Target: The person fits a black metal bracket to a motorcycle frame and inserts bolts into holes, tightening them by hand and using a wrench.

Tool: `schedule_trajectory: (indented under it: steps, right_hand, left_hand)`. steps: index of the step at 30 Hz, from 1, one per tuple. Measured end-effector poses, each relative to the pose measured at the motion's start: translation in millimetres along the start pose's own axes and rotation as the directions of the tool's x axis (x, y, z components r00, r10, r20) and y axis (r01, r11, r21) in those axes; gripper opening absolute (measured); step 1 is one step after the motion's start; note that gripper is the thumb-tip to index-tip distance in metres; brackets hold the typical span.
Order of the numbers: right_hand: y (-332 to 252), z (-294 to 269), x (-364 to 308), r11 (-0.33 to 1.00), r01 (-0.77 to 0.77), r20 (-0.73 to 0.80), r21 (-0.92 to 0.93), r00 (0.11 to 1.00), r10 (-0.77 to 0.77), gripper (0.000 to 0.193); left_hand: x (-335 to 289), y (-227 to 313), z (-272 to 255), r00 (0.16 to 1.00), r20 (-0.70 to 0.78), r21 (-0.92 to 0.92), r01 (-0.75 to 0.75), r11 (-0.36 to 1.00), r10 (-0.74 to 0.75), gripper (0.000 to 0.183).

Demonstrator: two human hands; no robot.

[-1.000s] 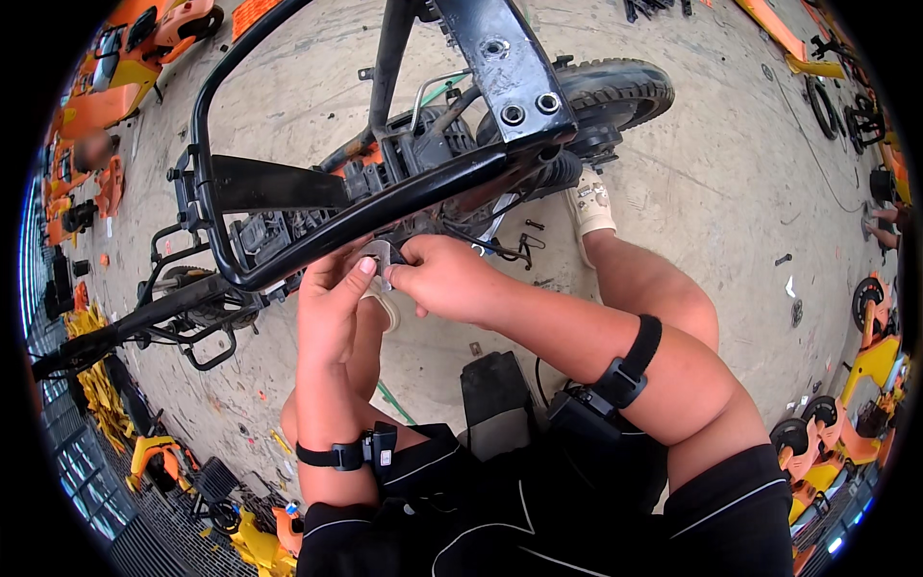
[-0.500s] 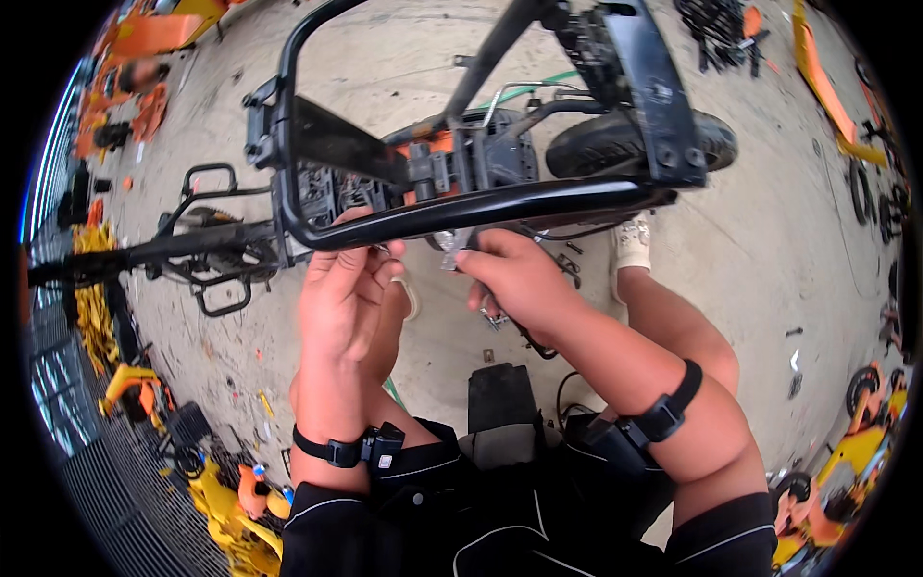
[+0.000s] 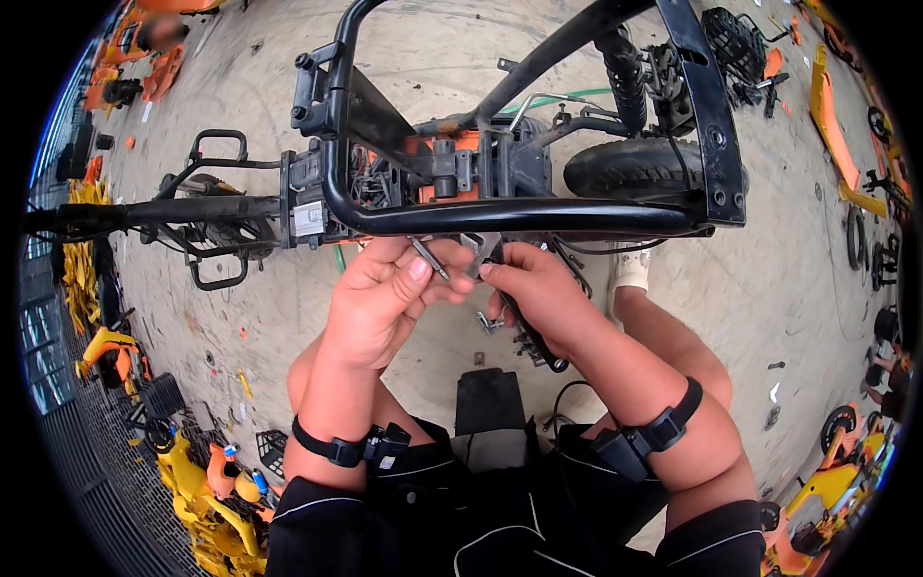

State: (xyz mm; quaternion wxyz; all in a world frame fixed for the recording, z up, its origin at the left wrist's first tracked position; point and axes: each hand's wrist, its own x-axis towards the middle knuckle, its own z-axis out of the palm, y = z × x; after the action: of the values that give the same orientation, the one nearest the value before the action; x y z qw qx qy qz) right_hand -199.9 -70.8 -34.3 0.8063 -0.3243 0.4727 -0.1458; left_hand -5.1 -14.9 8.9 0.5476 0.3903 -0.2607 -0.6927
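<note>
Holding a slim metal rod in a pinch, the left hand has its thumb pressed against the fingers with the rod between them, slanting from upper left to lower right. Beside it, the right hand is curled closed around a dark, slender tool, whose rounded end shows below the palm; how its covered part is shaped cannot be told. A thin greyish piece sits at the right thumb and forefinger, in the narrow space between the two hands; whether it belongs to the tool is unclear. Both hands are just below the long black tube of a stripped vehicle frame, with the rod's upper end near that tube. Behind the tube are an orange panel and dark fittings, and to the right a black tyre lies under a coil spring. A small silvery part shows just under the right hand, though whether it is held or lies on the floor cannot be told. Black straps circle both forearms. Between the legs is a black pad, and yellow and orange body panels are heaped at lower left.
</note>
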Motion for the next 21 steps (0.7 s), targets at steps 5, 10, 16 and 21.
schedule_trajectory:
  steps: [5, 10, 16, 21]
  right_hand:
    - [3, -2, -1, 1.000, -0.011, 0.012, 0.012, 1.000, 0.010, 0.024]
    - [-4, 9, -18, 0.991, 0.016, -0.027, 0.134, 1.000, -0.012, 0.022]
    - [-13, 1, -33, 0.964, 0.124, 0.064, 0.235, 0.988, -0.142, 0.023]
    - [-16, -2, -41, 0.961, 0.114, 0.233, 0.252, 0.957, -0.175, 0.029]
  left_hand:
    - [-4, -3, -7, 0.990, 0.141, -0.042, 0.014, 0.999, -0.008, 0.037]
    - [-11, -3, 3, 0.986, 0.154, -0.077, 0.068, 0.995, -0.056, 0.036]
    - [-15, 1, 4, 0.995, 0.092, -0.067, 0.050, 0.996, -0.044, 0.040]
    - [-16, 3, 3, 1.000, 0.007, 0.137, -0.023, 0.990, 0.022, 0.038]
